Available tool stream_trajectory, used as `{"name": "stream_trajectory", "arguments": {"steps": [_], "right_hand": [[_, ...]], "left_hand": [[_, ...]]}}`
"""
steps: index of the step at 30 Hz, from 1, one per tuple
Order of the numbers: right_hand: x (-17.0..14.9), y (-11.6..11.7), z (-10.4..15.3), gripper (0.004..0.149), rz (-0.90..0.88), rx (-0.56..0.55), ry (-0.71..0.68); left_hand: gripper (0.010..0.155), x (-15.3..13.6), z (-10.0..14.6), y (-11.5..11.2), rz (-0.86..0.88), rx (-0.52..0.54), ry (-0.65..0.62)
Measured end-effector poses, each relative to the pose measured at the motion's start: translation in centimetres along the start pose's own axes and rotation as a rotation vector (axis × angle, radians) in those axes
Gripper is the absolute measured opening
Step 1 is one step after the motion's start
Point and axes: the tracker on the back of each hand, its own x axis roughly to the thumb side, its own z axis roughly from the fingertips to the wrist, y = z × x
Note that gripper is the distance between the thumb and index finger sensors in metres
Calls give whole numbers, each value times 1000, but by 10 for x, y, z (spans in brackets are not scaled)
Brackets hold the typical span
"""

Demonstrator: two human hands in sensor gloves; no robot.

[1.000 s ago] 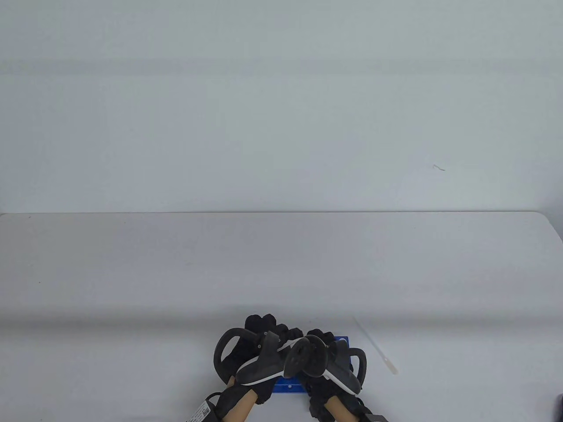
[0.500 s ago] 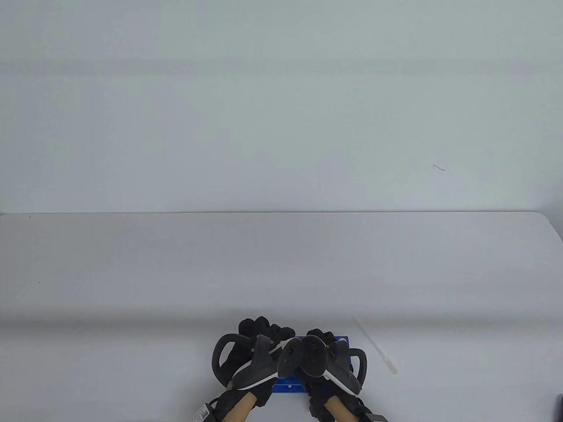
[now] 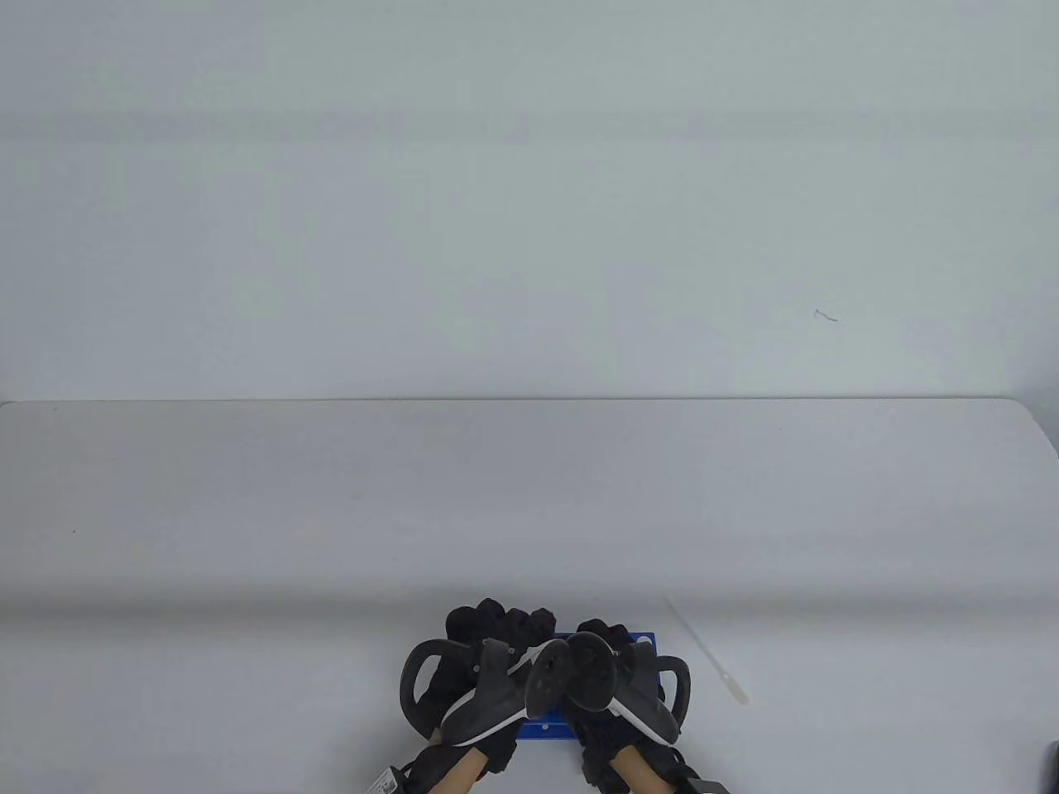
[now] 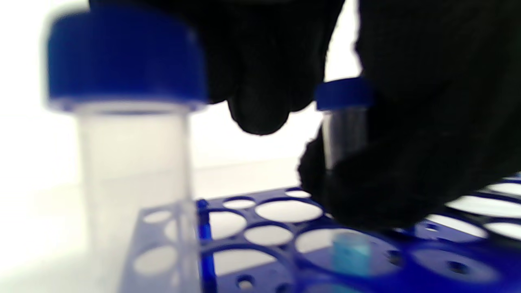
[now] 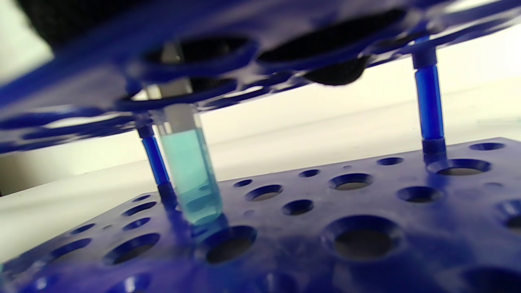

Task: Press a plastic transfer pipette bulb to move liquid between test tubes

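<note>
A blue test tube rack (image 3: 644, 639) stands at the table's near edge, mostly hidden under both hands. My left hand (image 3: 496, 619) hovers over its left part, and its fingers (image 4: 260, 110) hang curled just left of a blue-capped tube (image 4: 344, 122). My right hand (image 3: 602, 635) rests on the rack top (image 4: 285, 211) and wraps that tube below its cap. The tube holds teal-blue liquid (image 5: 189, 171) and sits in the rack (image 5: 366, 195). A second capped tube (image 4: 130, 134), seemingly empty, stands blurred close to the left wrist camera. The clear pipette (image 3: 707, 653) lies on the table right of the rack, untouched.
The white table (image 3: 529, 496) stretches far beyond the rack to a pale wall. A dark object (image 3: 1052, 765) shows at the bottom right corner. The rack has several unfilled holes (image 5: 364, 240).
My left hand has shifted slightly nearer and its fingers have curled in over the rack. The right hand, rack and pipette have stayed in place.
</note>
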Motion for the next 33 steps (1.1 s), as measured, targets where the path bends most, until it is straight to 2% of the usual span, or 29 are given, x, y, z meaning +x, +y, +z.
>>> {"name": "stream_trajectory", "arguments": {"steps": [1, 3, 6, 10, 14, 16, 17, 18, 25, 29, 33], "right_hand": [[0, 0, 0, 48, 1, -1, 0], [0, 0, 0, 48, -2, -1, -3], [0, 0, 0, 48, -1, -2, 2], [0, 0, 0, 48, -2, -3, 3], [0, 0, 0, 48, -3, -2, 1], [0, 0, 0, 48, -3, -2, 2], [0, 0, 0, 48, -4, -2, 2], [0, 0, 0, 48, -4, -2, 2], [0, 0, 1, 48, -1, -4, 3], [0, 0, 1, 48, 0, -4, 1], [0, 0, 1, 48, -2, -3, 2]], "left_hand": [[65, 1, -1, 1, 18, -35, -33], [58, 2, -1, 0, -1, -12, -13], [58, 3, -1, -1, 3, 22, -9], [61, 0, 1, -6, -43, 114, 61], [73, -3, 3, -7, 31, 2, 51], [66, -3, 3, -5, 56, -25, 14], [59, -2, 3, -5, 68, 2, 17], [58, -1, 3, -5, 61, 6, 15], [60, 2, 5, -5, -41, 123, 102], [74, 4, 6, -3, -10, 28, 64], [57, 6, 4, 0, 25, -6, 37]]}}
